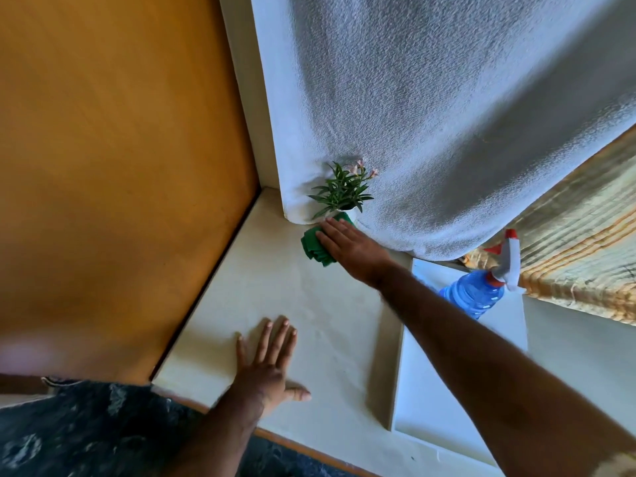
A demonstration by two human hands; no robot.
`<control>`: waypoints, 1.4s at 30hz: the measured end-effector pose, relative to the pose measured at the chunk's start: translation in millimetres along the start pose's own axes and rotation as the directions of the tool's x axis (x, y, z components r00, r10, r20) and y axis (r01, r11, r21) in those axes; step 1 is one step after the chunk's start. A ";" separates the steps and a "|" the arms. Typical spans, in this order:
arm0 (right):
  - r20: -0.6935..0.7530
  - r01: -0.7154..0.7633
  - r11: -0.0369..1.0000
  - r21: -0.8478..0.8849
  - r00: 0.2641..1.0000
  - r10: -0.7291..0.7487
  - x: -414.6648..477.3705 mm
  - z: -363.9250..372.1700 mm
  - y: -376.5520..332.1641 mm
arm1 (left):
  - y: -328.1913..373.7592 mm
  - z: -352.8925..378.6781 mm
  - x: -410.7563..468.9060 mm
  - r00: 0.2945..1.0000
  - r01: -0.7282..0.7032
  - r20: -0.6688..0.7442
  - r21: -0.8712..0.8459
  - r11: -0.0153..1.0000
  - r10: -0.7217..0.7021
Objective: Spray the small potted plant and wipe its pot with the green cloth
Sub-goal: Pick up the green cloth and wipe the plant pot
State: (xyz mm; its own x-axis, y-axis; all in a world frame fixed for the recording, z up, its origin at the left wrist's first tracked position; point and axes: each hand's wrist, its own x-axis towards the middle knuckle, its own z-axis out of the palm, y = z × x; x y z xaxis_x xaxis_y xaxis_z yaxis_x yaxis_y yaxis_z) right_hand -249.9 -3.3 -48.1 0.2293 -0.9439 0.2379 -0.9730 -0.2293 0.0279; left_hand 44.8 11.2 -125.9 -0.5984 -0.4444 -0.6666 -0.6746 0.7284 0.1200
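A small potted plant [342, 189] with green leaves and pink flowers stands at the back of a cream surface [275, 290], against a white curtain. Only the rim of its white pot [347, 212] shows. My right hand [349, 247] lies flat on the green cloth [315, 247], which is bunched on the surface right in front of the pot and touches it. My left hand [268, 363] rests flat on the surface near the front edge, fingers spread, holding nothing. A blue spray bottle [473, 294] with a white and red trigger head stands to the right, partly behind my right forearm.
An orange-brown wall [113, 166] borders the surface on the left. A white textured curtain [447, 115] hangs behind the plant, and a striped beige curtain [578, 242] at the right. A white raised panel [457, 390] lies under the bottle. Dark patterned fabric [86, 438] is at the bottom left.
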 end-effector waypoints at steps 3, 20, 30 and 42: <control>0.019 0.022 1.000 0.001 1.000 -0.022 10.4 6.2 7.4 | -2.9 3.7 1.9 1.000 0.002 -0.020 0.026 1.000 -0.001; 0.042 0.040 0.995 0.088 0.998 -0.044 10.6 9.9 8.6 | -1.6 1.5 1.8 1.000 -0.001 0.003 0.031 1.000 0.001; 0.163 0.069 0.991 0.118 0.983 -0.087 14.2 22.8 21.6 | -2.3 0.9 1.4 1.000 -0.009 -0.003 0.031 0.999 0.009; 0.002 0.094 0.984 0.150 0.995 -0.095 29.3 5.9 9.6 | -5.1 5.0 5.0 1.000 -0.012 -0.006 0.028 1.000 0.012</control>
State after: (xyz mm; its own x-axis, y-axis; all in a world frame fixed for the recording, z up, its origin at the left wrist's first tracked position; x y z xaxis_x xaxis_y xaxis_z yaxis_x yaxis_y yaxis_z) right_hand -252.4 -34.6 -46.6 0.3210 -0.9181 0.2326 -0.9317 -0.3502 -0.0962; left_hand 47.4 7.9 -133.6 -0.6089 -0.4389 -0.6608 -0.6552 0.7478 0.1071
